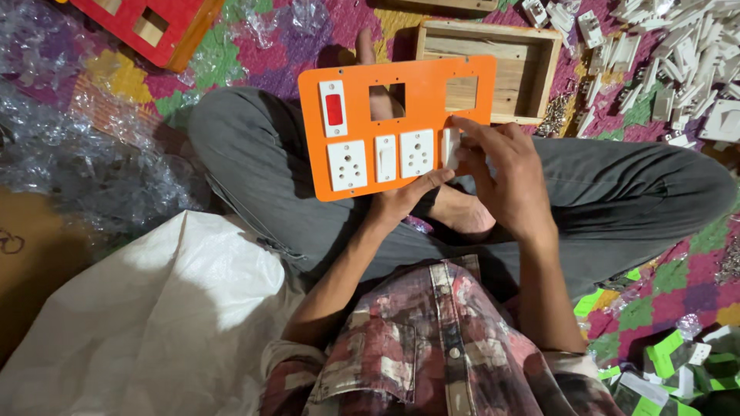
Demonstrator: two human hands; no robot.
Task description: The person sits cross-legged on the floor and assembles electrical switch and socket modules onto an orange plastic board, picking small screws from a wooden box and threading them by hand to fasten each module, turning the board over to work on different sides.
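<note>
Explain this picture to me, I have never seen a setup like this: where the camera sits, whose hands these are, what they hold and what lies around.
There is one view, from a camera on a person's head, looking down at their lap as they sit cross-legged on a patterned mat. The two bare hands are that person's own. The left hand supports an orange switchboard plate from below, thumb on its lower edge. The right hand pinches a white switch module at the plate's right side. The plate already carries a red-and-white switch, two sockets and a white switch; two square holes are open. Beyond it stands a wooden box. A pile of white parts lies top right, a white sack lower left.
</note>
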